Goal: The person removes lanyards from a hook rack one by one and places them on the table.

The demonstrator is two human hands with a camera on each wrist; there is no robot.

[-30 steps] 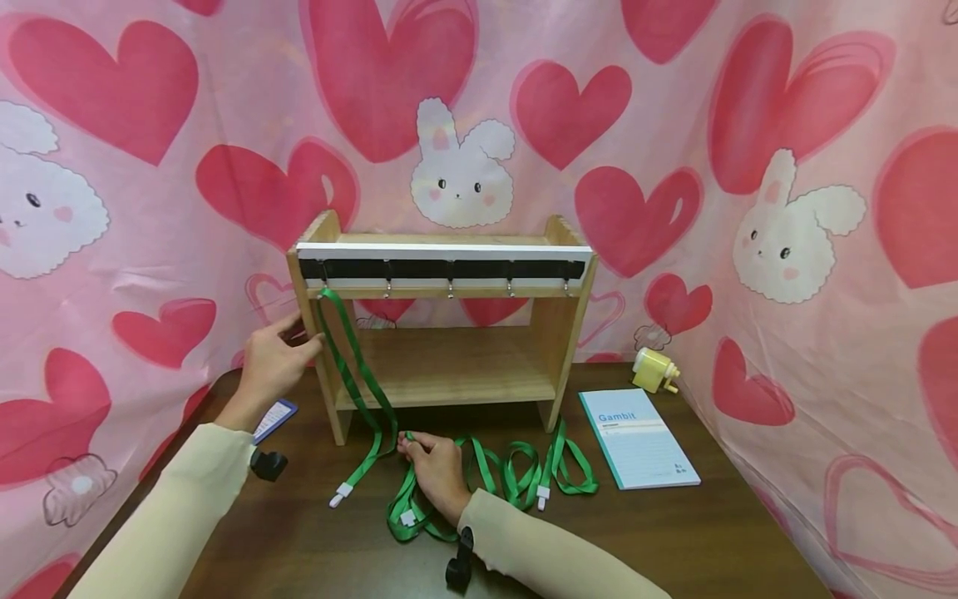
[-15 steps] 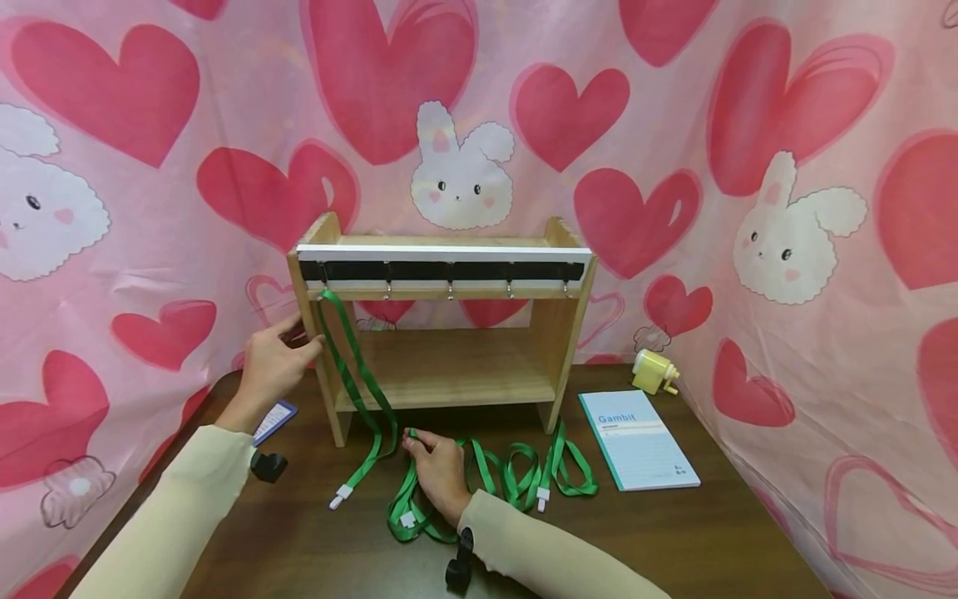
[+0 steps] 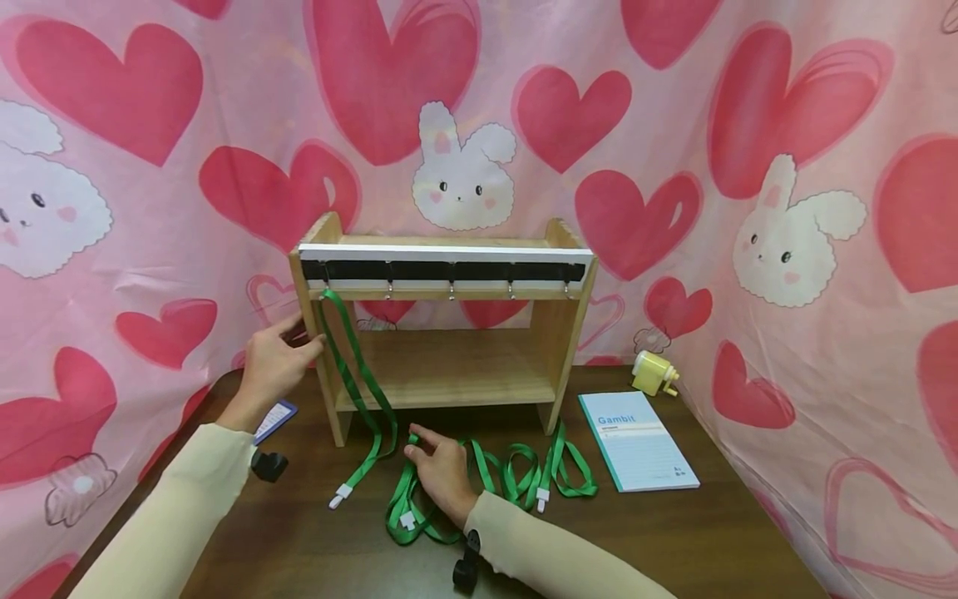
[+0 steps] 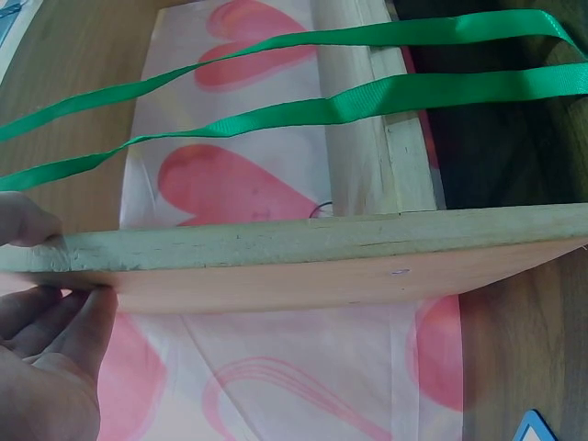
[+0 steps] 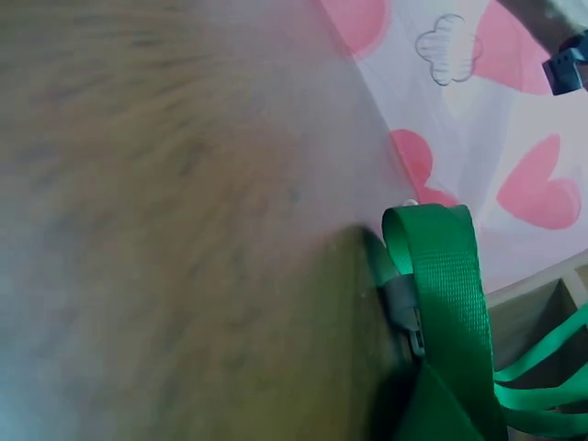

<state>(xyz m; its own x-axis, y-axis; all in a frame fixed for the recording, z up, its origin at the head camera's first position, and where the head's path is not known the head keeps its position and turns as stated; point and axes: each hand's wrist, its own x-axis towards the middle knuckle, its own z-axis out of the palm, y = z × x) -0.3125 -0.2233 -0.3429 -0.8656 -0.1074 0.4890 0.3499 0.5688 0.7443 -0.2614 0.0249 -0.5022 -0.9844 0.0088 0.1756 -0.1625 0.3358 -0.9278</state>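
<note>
In the head view my left hand [image 3: 273, 366] grips the left side panel of a small wooden shelf [image 3: 456, 358]. The left wrist view shows thumb and fingers [image 4: 69, 340] on either side of the panel's edge [image 4: 276, 243]. A green lanyard [image 4: 386, 96] hangs from the leftmost hook, its white clip [image 3: 341, 495] down on the table. My right hand [image 3: 443, 474] pinches a second green lanyard [image 5: 450, 285], raising a loop of it between thumb and fingertips. The rest of that lanyard, with a white clip [image 3: 407, 520], lies under the hand.
Along the shelf's top front runs a black strip [image 3: 419, 270] with several hooks. More green lanyards [image 3: 516, 482] lie right of my right hand. A Gambit notebook [image 3: 639, 441] and a yellow crank-handled device [image 3: 654, 372] are at the right, a blue-edged card [image 3: 274, 420] at the left.
My right hand has shifted slightly to the right, and the pinched lanyard end has moved with it. The left hand stays on the shelf's side panel.
</note>
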